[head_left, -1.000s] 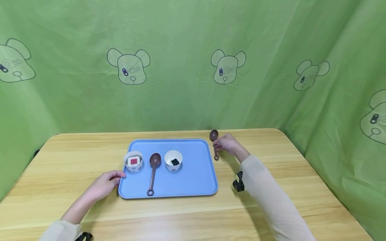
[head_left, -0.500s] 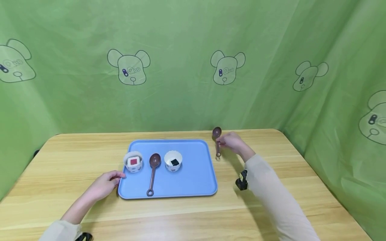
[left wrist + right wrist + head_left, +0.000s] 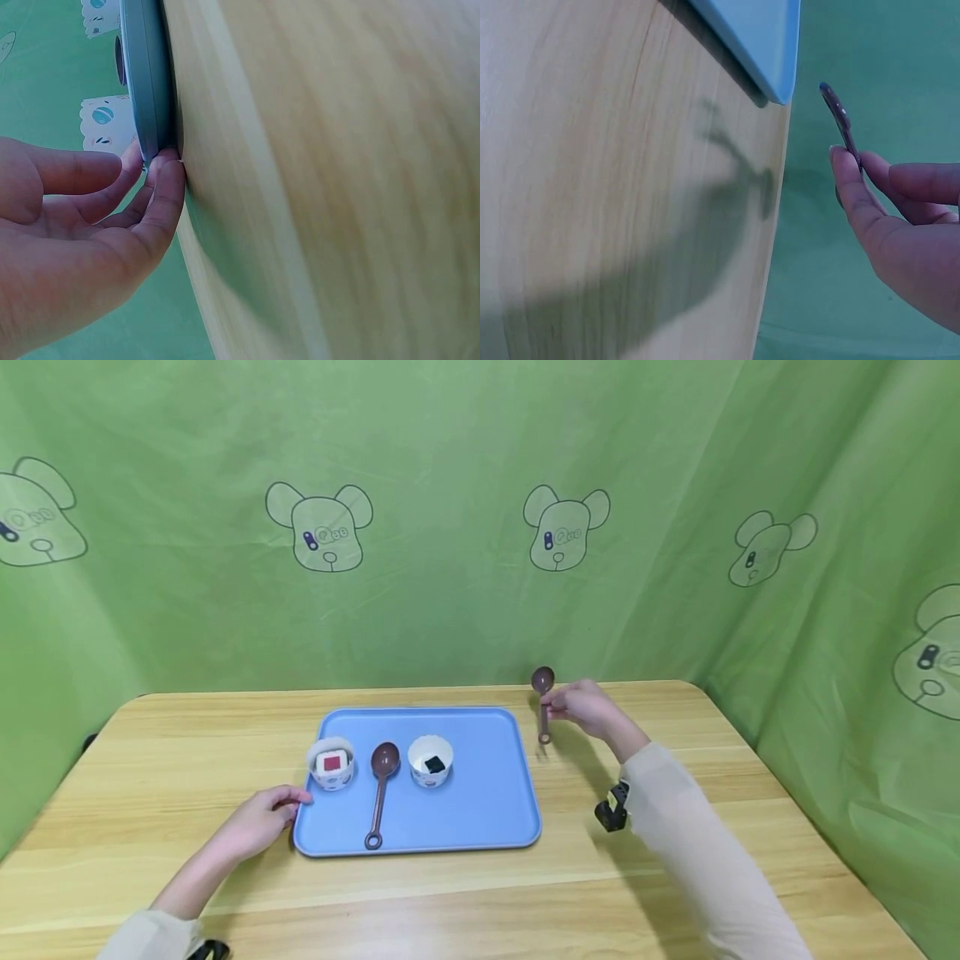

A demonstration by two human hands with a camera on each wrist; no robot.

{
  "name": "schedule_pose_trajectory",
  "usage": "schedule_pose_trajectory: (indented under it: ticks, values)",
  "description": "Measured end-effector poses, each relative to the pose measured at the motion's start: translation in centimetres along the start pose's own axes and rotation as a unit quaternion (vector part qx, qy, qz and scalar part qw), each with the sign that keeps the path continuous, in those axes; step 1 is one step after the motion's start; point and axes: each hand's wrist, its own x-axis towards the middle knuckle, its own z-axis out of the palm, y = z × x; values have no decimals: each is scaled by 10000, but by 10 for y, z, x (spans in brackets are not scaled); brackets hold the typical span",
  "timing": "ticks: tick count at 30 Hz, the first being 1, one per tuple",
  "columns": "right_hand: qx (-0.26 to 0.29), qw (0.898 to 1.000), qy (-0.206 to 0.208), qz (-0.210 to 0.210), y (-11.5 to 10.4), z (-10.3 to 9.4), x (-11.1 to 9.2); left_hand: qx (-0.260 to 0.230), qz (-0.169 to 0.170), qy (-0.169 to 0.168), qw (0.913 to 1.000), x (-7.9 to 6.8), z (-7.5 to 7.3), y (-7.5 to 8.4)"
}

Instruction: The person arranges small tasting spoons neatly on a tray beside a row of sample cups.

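A brown spoon (image 3: 543, 680) is in the air past the blue tray's right back corner. My right hand (image 3: 587, 706) pinches its handle, bowl end away from me; the right wrist view shows this spoon (image 3: 843, 120) edge-on, its shadow apart on the table. My left hand (image 3: 261, 821) holds the left edge of the blue tray (image 3: 480, 810), fingertips (image 3: 166, 160) at the rim. On the tray, a second brown spoon (image 3: 381, 797) lies between two scalloped white cups. The left cup (image 3: 333, 779) holds a white piece with a red square (image 3: 332, 762); the right cup (image 3: 430, 746) holds a dark piece (image 3: 435, 763).
The wooden table (image 3: 420, 902) reaches back to a green curtain (image 3: 450, 610) printed with bear heads. More curtain hangs along the left and right sides. Black wrist devices, one of them the right wrist camera (image 3: 612, 808), hang below the sleeves.
My right hand has lifted the brown spoon off the table and moved it slightly right and away from me. The left hand, tray and cups have stayed in place.
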Motion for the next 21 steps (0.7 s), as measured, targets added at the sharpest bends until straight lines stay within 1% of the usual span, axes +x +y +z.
schedule_pose_trajectory:
  ticks: [6,11,14,21]
  values:
    - [91,9999,-86,-37,-5,1,-5,-21,-33,-8,10000,0,0,0]
    - [132,9996,-236,-100,-7,4,-10,-30,-72,-26,10000,1,0,0]
    - [163,9992,-345,-130,-9,6,-13,-25,-85,-31,10000,1,-1,0]
    - [178,9988,-442,-125,-13,13,-18,-77,-74,-47,9999,-1,-1,1]
